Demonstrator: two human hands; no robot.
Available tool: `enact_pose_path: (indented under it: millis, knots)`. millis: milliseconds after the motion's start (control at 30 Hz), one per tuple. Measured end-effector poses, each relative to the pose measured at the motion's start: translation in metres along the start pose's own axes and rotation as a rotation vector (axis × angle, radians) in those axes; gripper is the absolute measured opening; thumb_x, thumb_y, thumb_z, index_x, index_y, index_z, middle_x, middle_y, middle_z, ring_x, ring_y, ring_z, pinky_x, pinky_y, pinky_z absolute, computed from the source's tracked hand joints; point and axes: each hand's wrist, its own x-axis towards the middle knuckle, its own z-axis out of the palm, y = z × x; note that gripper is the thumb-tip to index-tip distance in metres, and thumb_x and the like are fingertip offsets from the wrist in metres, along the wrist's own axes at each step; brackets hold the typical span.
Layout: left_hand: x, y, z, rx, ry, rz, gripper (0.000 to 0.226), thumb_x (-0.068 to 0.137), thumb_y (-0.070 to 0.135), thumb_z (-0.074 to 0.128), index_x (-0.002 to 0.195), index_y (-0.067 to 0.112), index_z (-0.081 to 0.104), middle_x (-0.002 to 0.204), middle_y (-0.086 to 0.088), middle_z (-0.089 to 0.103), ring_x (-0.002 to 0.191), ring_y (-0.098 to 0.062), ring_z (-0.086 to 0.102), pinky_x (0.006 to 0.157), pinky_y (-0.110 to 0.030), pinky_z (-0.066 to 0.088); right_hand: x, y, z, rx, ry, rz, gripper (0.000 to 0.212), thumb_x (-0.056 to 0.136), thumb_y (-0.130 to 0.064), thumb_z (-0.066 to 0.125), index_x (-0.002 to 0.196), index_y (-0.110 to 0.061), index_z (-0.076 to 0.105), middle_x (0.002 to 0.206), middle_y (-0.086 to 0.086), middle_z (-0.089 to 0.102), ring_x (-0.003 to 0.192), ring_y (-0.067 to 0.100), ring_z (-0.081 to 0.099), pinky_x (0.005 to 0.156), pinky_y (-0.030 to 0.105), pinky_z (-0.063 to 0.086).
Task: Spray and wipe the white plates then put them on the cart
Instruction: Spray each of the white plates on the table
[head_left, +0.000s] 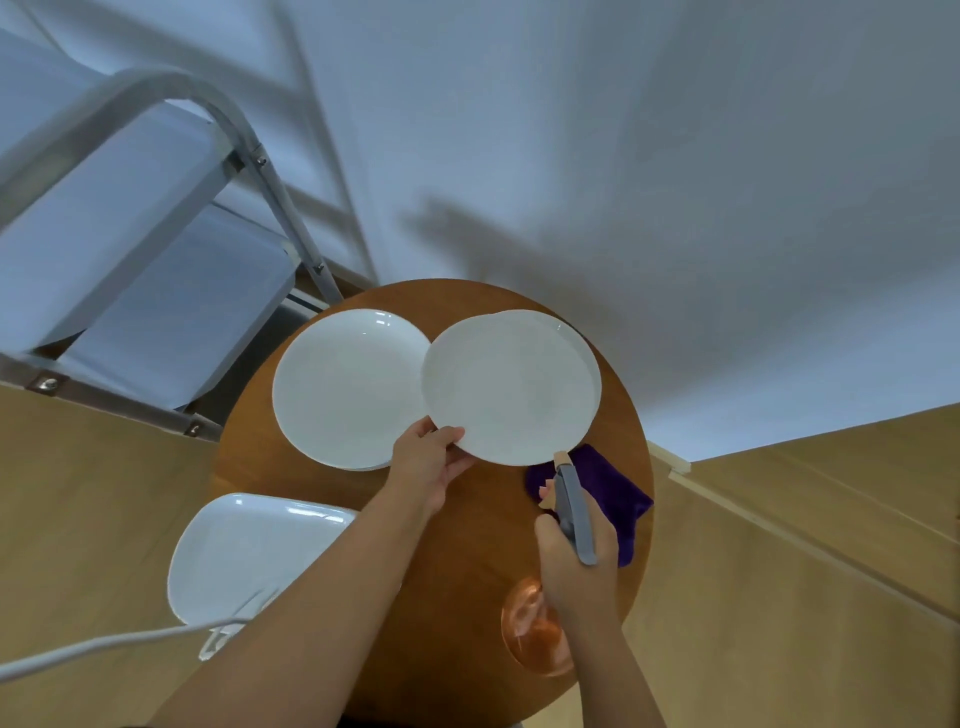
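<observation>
Item 1. Cart (130, 249): metal frame with pale shelves, far left, beside the worktop; no plates on the shelves that show.

Item 2. Chair seat (249, 551): white, lower left, tucked against the worktop (457, 545), which is round and brown wood.

Item 3. Stacked plates (348, 389): white, lying flat on the left half of the worktop; a second rim shows just beneath the top one.

Item 4. Left hand (428, 462): thumb on the upper face and fingers (462, 462) curled beneath the near rim, clamped on the raised plate.

Item 5. Raised plate (511, 387): white, tilted with its face toward the person, overlapping the stack's right edge.

Item 6. Spray bottle (574, 509): grey head, nozzle aimed at the raised plate's near rim; coppery body visible below the wrist.

Item 7. Right hand (576, 561): fingers wrapped round the bottle neck; the trigger finger is hidden.

Item 8. Purple cloth (618, 499): crumpled on the worktop just behind the bottle.

Handling note, step judged to be spraying: lift the nozzle toward the plate's centre, keep the face tilted so mist lands on it rather than the stack, squeeze briefly, then set the bottle down near the cloth.
</observation>
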Motion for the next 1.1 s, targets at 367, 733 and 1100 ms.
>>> enact_pose_path:
  millis: [367, 733, 1100]
  knots:
    - [0.025, -0.024, 0.042, 0.156, 0.113, 0.049, 0.040, 0.093, -0.002, 0.053, 0.129, 0.012, 0.044, 0.117, -0.003, 0.054, 0.108, -0.025, 0.057, 0.070, -0.035, 0.058, 0.023, 0.010, -0.021, 0.002, -0.070, -0.020, 0.035, 0.082, 0.006, 0.060, 0.077, -0.028, 0.051, 0.067, -0.007, 0.049, 0.060, 0.012, 0.051, 0.054, 0.010, 0.045]
    - [0.046, -0.017, 0.034, 1.106, 0.233, 0.341, 0.029, 0.093, 0.018, 0.057, 0.117, 0.003, 0.051, 0.109, -0.010, 0.060, 0.101, -0.026, 0.059, 0.071, -0.021, 0.047, 0.032, 0.012, -0.020, 0.020, -0.113, -0.012, 0.040, 0.083, 0.004, 0.061, 0.078, -0.034, 0.051, 0.070, -0.008, 0.052, 0.074, -0.009, 0.055, 0.054, 0.005, 0.044]
    - [0.042, -0.001, 0.014, 1.287, 0.120, 0.417, 0.027, 0.091, 0.023, 0.057, 0.067, 0.012, 0.049, 0.068, -0.004, 0.053, 0.056, -0.011, 0.048, 0.049, -0.017, 0.036, 0.020, 0.009, 0.000, -0.073, -0.116, -0.017, 0.043, 0.083, 0.003, 0.062, 0.076, -0.037, 0.048, 0.068, -0.011, 0.051, 0.072, -0.011, 0.055, 0.051, 0.004, 0.043]
